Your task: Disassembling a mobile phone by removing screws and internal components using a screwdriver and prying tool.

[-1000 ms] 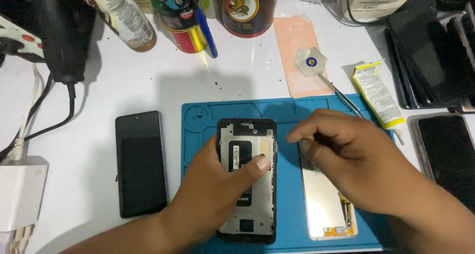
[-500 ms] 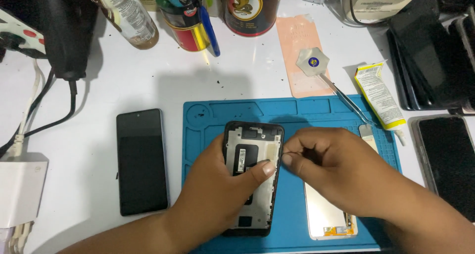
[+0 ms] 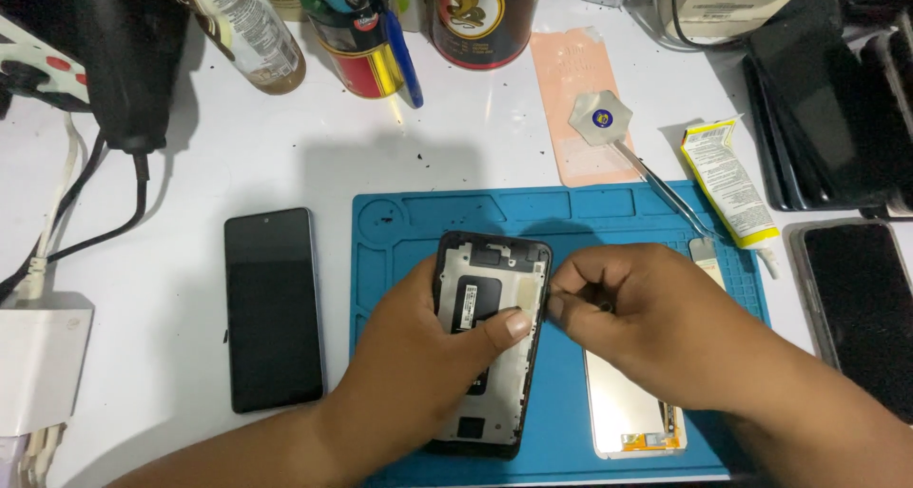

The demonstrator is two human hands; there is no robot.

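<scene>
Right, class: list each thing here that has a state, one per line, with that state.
Phone frame: opened, insides up, on the mat.
Left hand: holding the frame, thumb pressing.
Right hand: pinching at the frame's edge.
Black phone: screen dark, flat.
Glue tube: lying flat.
Panel: lying flat, partly covered.

The phone frame now sits tilted on the blue mat; the right hand pinches at its right edge.

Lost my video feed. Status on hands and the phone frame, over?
Left hand grips phone frame, thumb across it. Right hand pinches at its right edge. Frame tilted over blue mat. Nothing blocking; loose screen panel under right wrist.
</scene>
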